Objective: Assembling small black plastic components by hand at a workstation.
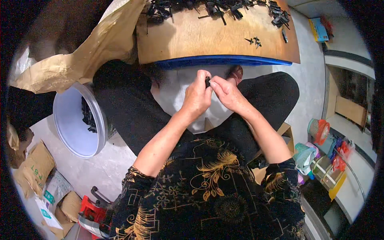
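Observation:
Both hands meet over my lap, just this side of the wooden table (192, 40). Between them is a small black part (207, 82), mostly covered by the fingers, so its exact shape cannot be made out. My left hand (197, 95) is closed around it. The fingers of my right hand (228, 94) pinch at its right side. Along the table's far edge lies a heap of similar black plastic parts (236, 11). A few small dark pin-like pieces (256, 41) rest nearer, by one separate black part (284, 36).
A white bucket (74, 140) with black parts inside stands tilted at my left. Brown paper (80, 68) hangs beside the table. Cardboard packages (38, 168) and a red object (90, 210) lie at lower left. Shelves with bags (306, 156) line the right.

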Demonstrator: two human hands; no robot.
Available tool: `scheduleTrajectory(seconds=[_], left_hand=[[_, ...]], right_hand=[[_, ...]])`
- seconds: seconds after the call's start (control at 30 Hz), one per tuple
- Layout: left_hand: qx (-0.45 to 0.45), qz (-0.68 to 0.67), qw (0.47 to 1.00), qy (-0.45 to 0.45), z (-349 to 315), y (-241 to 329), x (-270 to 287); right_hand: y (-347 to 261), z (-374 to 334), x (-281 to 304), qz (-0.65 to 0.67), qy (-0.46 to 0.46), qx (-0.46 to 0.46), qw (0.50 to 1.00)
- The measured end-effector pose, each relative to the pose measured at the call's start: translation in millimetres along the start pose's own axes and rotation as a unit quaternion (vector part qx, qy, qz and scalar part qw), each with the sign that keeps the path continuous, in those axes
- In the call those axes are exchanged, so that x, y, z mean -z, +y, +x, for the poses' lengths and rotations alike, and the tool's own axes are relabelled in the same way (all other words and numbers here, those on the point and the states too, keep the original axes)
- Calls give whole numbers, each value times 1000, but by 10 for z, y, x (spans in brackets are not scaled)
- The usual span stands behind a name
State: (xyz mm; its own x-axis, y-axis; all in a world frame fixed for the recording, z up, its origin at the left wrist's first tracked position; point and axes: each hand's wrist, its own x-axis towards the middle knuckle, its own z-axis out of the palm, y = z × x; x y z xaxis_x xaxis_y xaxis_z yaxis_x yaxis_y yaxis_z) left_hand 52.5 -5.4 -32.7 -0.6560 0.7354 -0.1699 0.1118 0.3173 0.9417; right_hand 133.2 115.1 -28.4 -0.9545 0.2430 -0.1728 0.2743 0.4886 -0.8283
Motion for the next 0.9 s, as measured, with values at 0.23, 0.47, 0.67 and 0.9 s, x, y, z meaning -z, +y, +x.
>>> scheduleTrajectory(seconds=[0.23, 0.47, 0.67, 0.9], left_hand=[[-82, 81, 991, 74, 24, 2, -4], [67, -232, 970, 9, 98, 165, 144], [92, -518, 850, -37, 57, 195, 267], [108, -484, 862, -102, 14, 166, 242]], right_hand=[[22, 24, -105, 6, 38, -10, 999], [-58, -2, 0, 190, 63, -23, 979], [-188, -64, 186, 358, 19, -120, 926], [-267, -120, 227, 394, 47, -92, 913]])
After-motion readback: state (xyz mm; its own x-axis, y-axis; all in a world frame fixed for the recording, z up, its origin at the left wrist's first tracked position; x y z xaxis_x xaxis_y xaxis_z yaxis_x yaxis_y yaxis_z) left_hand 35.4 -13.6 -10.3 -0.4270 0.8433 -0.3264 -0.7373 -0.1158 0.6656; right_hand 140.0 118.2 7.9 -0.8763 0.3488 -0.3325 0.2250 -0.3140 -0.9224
